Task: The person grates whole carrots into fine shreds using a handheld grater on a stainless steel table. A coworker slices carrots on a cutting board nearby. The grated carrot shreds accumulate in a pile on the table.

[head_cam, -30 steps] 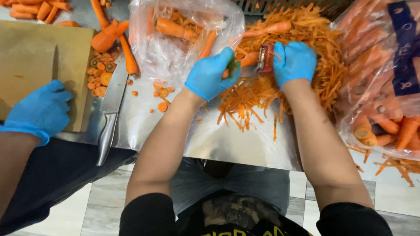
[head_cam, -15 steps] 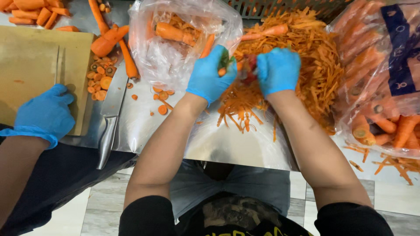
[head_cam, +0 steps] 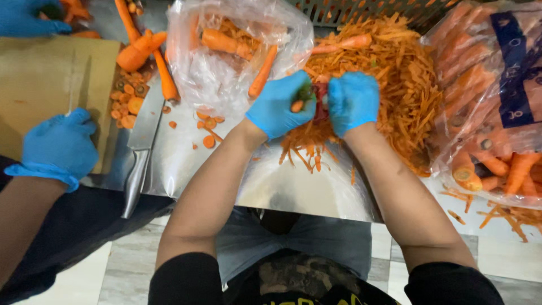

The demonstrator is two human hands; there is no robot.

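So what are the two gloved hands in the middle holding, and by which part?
The left hand grips a carrot around its stub end. The right hand is closed over a dark red tool, probably a peeler; where it grips is hidden.

Bare steel counter [head_cam: 293, 192] before hands free — peel heap [head_cam: 395, 85] behind, carrot bags [head_cam: 226, 51] flank both sides.

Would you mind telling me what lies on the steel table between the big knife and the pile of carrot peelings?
In the head view, scattered carrot slices lie on the bare steel table between the knife and the carrot peelings; the left hand and its forearm also cross that stretch.
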